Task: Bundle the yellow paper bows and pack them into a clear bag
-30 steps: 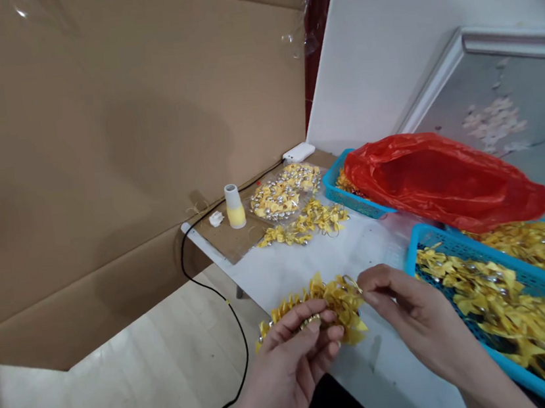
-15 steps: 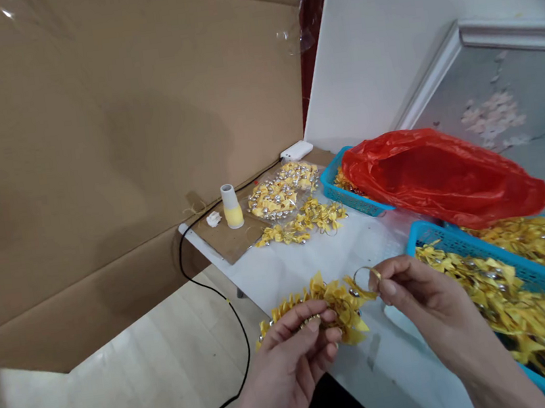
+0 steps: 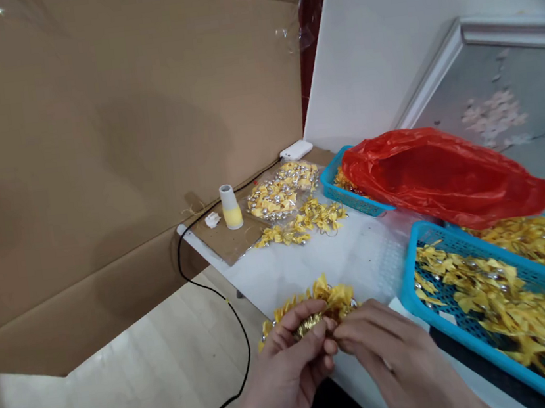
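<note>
Head view: both hands pinch a bunch of yellow bows [image 3: 315, 305].
Left hand [image 3: 286, 374] grips the gold coil at 12 o'clock; right hand [image 3: 391, 361] pinches beside it. It looks light, floppy; hold the coil.

Rear of white bench [image 3: 281, 272]: yellow-and-white spool [image 3: 230, 208], clear bag of bells [image 3: 281, 193]; right: red plastic bag [image 3: 441, 177] over blue basket [image 3: 333, 191]; black cable [image 3: 225, 302] trailing to floor [image 3: 125, 381].

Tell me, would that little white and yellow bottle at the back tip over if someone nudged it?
Probably, yes. The bottle stands upright, taller than it is wide, on the cardboard sheet, so a push near its top would likely topple it. Its round body suggests it would then roll. It looks like light plastic, so it should slide or fall with little force.
</note>
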The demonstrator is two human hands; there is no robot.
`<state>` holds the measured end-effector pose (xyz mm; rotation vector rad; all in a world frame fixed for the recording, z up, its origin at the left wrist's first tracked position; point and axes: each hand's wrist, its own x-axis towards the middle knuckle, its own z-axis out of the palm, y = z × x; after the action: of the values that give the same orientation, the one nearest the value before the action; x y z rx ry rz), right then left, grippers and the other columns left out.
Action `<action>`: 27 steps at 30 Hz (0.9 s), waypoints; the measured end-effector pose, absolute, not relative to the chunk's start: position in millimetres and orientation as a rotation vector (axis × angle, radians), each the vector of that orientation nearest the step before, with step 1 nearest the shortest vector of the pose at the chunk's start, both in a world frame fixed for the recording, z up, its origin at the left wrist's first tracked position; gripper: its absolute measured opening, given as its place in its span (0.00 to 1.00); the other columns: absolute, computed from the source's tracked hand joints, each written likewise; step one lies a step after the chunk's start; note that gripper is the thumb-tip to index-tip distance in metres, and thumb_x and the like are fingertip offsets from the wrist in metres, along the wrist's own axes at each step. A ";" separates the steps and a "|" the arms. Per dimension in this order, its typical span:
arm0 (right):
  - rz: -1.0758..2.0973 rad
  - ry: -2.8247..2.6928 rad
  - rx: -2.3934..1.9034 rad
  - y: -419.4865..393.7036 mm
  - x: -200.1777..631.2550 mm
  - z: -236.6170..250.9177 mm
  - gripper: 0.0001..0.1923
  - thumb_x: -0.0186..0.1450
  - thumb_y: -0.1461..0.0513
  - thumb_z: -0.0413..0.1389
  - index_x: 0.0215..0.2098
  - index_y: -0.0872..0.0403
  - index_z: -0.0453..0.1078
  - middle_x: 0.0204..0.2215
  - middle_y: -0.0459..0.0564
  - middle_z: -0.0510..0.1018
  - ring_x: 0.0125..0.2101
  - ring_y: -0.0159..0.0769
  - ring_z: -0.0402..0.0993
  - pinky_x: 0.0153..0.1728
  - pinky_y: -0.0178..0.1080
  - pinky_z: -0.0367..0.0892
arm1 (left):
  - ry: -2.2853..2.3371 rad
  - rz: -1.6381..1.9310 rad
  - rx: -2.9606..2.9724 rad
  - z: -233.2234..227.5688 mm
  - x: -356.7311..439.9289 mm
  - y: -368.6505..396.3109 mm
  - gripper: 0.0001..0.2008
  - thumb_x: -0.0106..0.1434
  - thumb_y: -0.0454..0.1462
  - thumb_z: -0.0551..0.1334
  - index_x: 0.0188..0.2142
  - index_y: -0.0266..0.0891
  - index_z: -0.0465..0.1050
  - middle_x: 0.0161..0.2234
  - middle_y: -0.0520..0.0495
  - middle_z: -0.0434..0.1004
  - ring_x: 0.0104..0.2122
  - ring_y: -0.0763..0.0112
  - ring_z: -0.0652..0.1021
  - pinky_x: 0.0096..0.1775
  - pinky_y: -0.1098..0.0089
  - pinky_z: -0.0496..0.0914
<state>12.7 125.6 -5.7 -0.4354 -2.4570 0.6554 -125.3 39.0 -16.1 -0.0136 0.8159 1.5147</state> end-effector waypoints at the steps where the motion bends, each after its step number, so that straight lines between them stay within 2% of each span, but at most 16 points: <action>1: 0.693 -2.432 -0.496 128.7 14.5 -1.8 0.12 0.68 0.69 0.46 0.40 0.51 0.69 0.32 0.48 0.76 0.31 0.34 0.73 0.33 0.34 0.69 | 0.824 1.511 -0.013 -15.2 -125.6 39.1 0.09 0.58 0.28 0.66 0.39 0.36 0.78 0.31 0.50 0.78 0.25 0.82 0.75 0.30 0.80 0.71; 5: 0.648 -2.285 -0.826 147.5 21.3 7.7 0.07 0.68 0.62 0.51 0.39 0.50 0.70 0.30 0.47 0.78 0.28 0.34 0.75 0.27 0.32 0.70 | 0.885 1.490 -0.025 -10.6 -127.6 38.2 0.09 0.58 0.28 0.66 0.39 0.36 0.78 0.33 0.49 0.78 0.23 0.83 0.74 0.27 0.81 0.70; 8: 0.741 -2.310 -0.950 158.6 25.4 2.7 0.09 0.68 0.58 0.51 0.41 0.51 0.71 0.31 0.48 0.79 0.28 0.35 0.77 0.24 0.32 0.71 | 0.901 1.480 -0.035 -9.2 -129.2 36.3 0.10 0.58 0.27 0.65 0.40 0.36 0.78 0.34 0.49 0.78 0.23 0.82 0.74 0.27 0.80 0.71; 12: 0.995 -2.354 -1.009 158.4 26.2 -8.0 0.12 0.68 0.55 0.50 0.44 0.50 0.69 0.33 0.48 0.79 0.28 0.34 0.77 0.24 0.32 0.72 | 0.861 1.490 -0.021 -9.9 -129.8 34.2 0.10 0.58 0.26 0.65 0.39 0.35 0.78 0.34 0.49 0.78 0.24 0.81 0.75 0.28 0.80 0.71; 15: 1.078 -2.325 -1.001 152.0 20.1 -8.9 0.11 0.67 0.57 0.49 0.44 0.50 0.69 0.34 0.48 0.79 0.29 0.34 0.77 0.27 0.32 0.73 | 0.842 1.487 0.028 -10.2 -129.6 33.3 0.10 0.58 0.26 0.65 0.39 0.35 0.77 0.32 0.48 0.78 0.26 0.79 0.76 0.30 0.78 0.72; 19: 0.897 -2.312 -0.933 147.2 9.8 -5.7 0.10 0.67 0.61 0.48 0.41 0.49 0.71 0.37 0.47 0.79 0.36 0.35 0.77 0.35 0.33 0.72 | 0.819 1.460 0.096 -8.7 -129.3 32.2 0.09 0.58 0.29 0.66 0.39 0.36 0.77 0.32 0.48 0.78 0.28 0.75 0.78 0.33 0.75 0.73; 23: 0.757 -2.374 -0.881 150.7 10.8 -3.9 0.13 0.66 0.64 0.47 0.41 0.49 0.72 0.37 0.46 0.79 0.36 0.35 0.77 0.36 0.34 0.71 | 0.798 1.450 0.103 -8.2 -130.0 31.0 0.14 0.56 0.29 0.68 0.43 0.38 0.74 0.30 0.49 0.77 0.28 0.75 0.78 0.33 0.75 0.72; 27: 0.685 -2.474 -0.869 163.8 13.1 6.3 0.12 0.67 0.61 0.47 0.40 0.49 0.73 0.35 0.45 0.81 0.35 0.35 0.78 0.34 0.34 0.70 | 0.795 1.479 0.076 -10.0 -133.3 29.5 0.18 0.57 0.29 0.67 0.47 0.40 0.71 0.30 0.49 0.78 0.28 0.75 0.78 0.32 0.75 0.72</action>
<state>13.1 163.8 6.3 -0.8687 -2.4738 0.6845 -133.3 29.5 -10.0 0.0762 0.7954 1.4792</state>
